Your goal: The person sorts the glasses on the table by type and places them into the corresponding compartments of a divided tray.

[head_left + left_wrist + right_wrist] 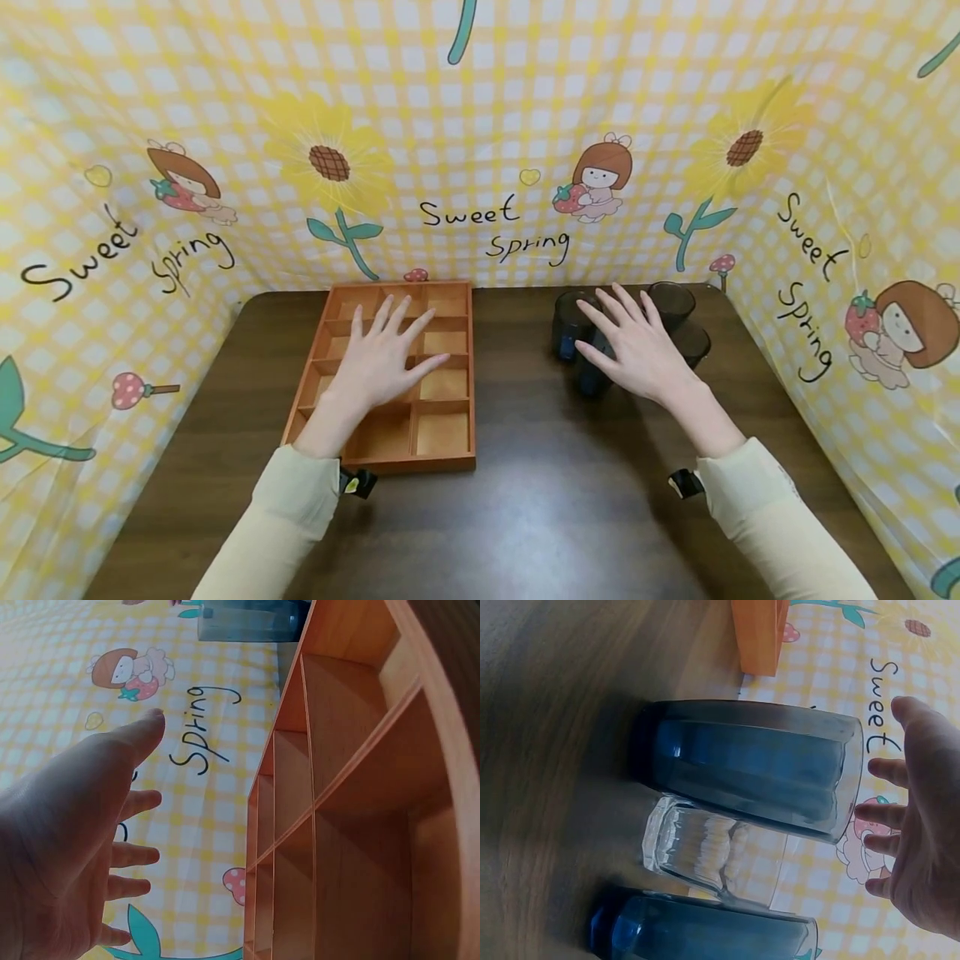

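Note:
My left hand (378, 358) hovers over a wooden compartment box (446, 463), palm down with fingers spread. The left wrist view shows the hand apart from the box walls (313, 810). Over on the right, my right hand (637, 354) is spread above a cluster of drinking glasses, holding none and hiding part of them. In the right wrist view a large blue-tinted glass (750, 765) stands upright on the table, its rim close to the fingers. Beside it are a clear ribbed glass (705, 844) and another blue glass (712, 930). Dark-looking glasses (672, 302) stand behind the hand.
The dark wooden table (517, 500) lies under both hands. A yellow checked cloth (465, 150) with printed sunflowers and figures rises along its back and sides. Small black devices sit at the left cuff (303, 496) and right cuff (742, 483).

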Motion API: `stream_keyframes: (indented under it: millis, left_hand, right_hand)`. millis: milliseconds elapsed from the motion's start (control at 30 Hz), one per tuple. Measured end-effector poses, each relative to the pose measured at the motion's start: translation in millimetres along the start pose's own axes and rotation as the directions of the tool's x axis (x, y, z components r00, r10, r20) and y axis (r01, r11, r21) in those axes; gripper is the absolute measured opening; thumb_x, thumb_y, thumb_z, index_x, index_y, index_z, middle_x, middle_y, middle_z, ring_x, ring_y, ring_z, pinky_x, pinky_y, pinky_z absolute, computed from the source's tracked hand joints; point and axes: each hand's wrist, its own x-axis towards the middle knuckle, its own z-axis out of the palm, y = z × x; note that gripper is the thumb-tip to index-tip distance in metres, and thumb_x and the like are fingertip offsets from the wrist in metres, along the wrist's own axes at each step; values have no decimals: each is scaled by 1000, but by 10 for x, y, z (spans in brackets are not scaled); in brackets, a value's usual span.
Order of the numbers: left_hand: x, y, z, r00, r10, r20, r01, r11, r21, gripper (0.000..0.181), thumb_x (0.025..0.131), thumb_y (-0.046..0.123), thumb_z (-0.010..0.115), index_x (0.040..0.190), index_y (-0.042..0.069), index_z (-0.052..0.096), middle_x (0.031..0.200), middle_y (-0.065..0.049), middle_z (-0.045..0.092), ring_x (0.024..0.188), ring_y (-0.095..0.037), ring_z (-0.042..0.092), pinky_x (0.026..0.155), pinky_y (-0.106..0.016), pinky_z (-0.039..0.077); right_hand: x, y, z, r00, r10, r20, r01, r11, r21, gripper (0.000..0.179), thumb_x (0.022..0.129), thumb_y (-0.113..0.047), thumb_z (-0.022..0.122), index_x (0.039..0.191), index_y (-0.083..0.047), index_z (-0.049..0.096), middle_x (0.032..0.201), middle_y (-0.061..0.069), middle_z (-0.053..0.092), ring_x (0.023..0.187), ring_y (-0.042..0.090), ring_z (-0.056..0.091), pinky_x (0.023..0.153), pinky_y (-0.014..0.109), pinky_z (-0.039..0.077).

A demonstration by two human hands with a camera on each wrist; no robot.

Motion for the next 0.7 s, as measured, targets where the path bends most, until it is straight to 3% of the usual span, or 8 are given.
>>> stream_keyframes:
  millis: [433,700]
  left_hand:
    - [27,7,30,1000,10,4,-10,1000,-4,78,87,81,32,154,44,18,165,-7,17,153,-34,13,117,-69,5]
    - [28,-4,35,1000,-1,2,2,1000,-6,78,87,81,31,154,42,20,165,-7,16,154,-35,11,117,-70,1]
  right_hand:
    - [40,-22,44,1000,-11,24,11,1000,12,69,95,-67,38,153,-30,33,160,8,30,152,31,17,121,61,10]
    - [64,-29,53,1000,-18,10,19,998,-61,67,96,-65,40,153,-30,33,159,9,32,152,32,17,121,61,8]
